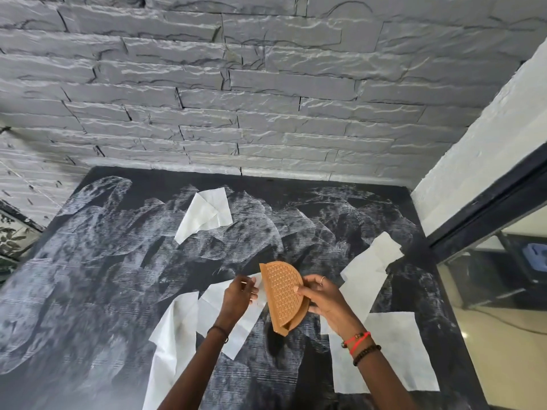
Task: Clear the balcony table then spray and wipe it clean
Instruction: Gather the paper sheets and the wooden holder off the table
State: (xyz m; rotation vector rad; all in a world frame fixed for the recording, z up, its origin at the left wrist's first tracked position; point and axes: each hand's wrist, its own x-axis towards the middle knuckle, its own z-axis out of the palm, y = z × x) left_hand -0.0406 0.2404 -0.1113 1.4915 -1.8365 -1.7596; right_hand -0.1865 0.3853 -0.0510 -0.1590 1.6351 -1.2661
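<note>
Clearing incomplete: right grip point(321, 300) pinches the folded mat point(282, 294), left grip point(238, 295) state unclear; tissues point(399, 350) beside both and the dusty desk point(88, 261) remain.

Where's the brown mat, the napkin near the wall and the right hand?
Mat point(282, 294): head view, on its woven face.
Far napkin point(207, 214): head view, on its middle.
Right hand point(322, 300): head view, on its back.

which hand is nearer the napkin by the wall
Left. The left hand is on the near side of the napkin, slightly right of it; the right hand, gripping the mat, is farther right.
</note>
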